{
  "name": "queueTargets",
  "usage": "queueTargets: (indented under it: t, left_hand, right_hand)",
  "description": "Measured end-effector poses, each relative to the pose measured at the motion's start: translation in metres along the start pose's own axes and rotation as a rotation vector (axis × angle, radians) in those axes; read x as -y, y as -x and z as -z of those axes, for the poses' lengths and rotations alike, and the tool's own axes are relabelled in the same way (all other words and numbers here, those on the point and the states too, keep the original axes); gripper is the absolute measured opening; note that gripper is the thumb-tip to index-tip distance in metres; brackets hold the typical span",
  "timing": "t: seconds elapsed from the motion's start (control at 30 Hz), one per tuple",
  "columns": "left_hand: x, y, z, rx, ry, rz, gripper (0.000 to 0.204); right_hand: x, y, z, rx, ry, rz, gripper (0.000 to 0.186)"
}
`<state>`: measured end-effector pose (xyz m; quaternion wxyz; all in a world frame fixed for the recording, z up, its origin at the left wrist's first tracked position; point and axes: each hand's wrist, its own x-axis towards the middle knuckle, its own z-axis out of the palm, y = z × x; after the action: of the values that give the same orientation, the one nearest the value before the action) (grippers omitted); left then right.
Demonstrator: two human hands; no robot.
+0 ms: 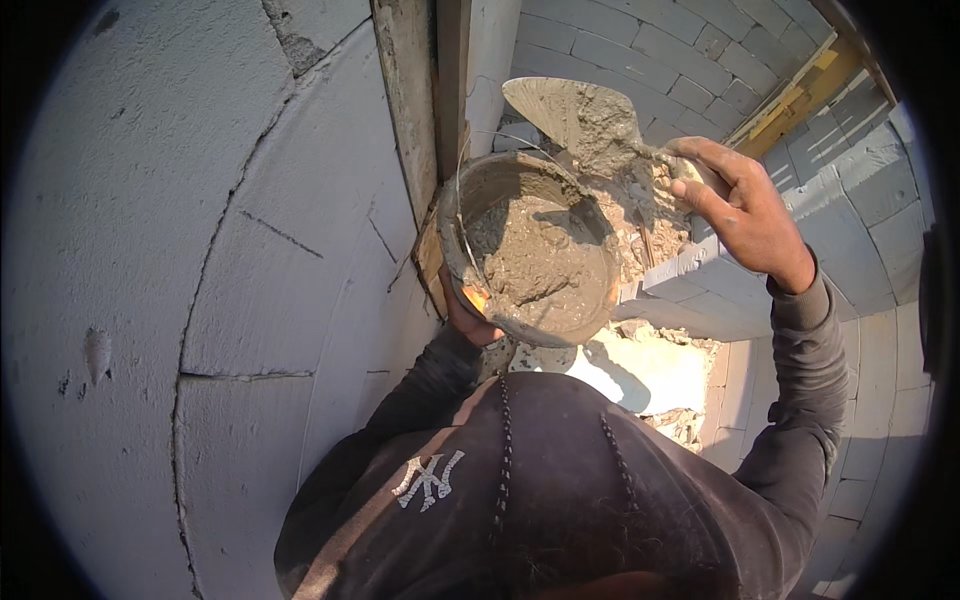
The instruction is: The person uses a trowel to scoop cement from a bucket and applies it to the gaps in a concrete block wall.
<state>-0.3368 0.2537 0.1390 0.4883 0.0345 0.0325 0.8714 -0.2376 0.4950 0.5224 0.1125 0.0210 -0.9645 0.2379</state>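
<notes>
My right hand [735, 210] grips the handle of a wide trowel [575, 120], its blade smeared with grey mortar and held at the upper right of the bucket. The round bucket [452, 235] is in the middle of the head view, with wet grey mortar [540, 270] inside and a thin wire handle raised over its rim. My left hand [465, 320] holds the bucket low on its left side, partly hidden by it, beside a small orange patch on the rim.
A grey block wall [140, 250] fills the left, beside upright wooden boards [410, 90]. Block walls [870, 190] stand behind and right, with a yellow beam [795, 90] at upper right. Rubble [650, 225] lies behind the bucket; more lies on a sunlit surface [640, 375] below.
</notes>
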Motion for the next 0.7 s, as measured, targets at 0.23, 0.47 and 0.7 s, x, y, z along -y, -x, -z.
queueTargets:
  t: [0.23, 0.47, 0.7]
  left_hand:
    - [0.0, 0.003, -0.047, -0.077, -0.05, -0.03, 0.104]
    - [0.016, 0.004, -0.044, -0.107, -0.064, 0.046, 0.102]
    - [0.017, 0.005, -0.058, -0.169, -0.144, 0.037, 0.105]
  right_hand:
    - [0.015, 0.065, -0.087, 0.168, 0.613, -0.004, 0.03]
    - [0.002, 0.065, -0.1, 0.507, 0.181, -0.245, 0.04]
    - [-0.019, 0.058, -0.058, 0.619, -0.174, -0.391, 0.051]
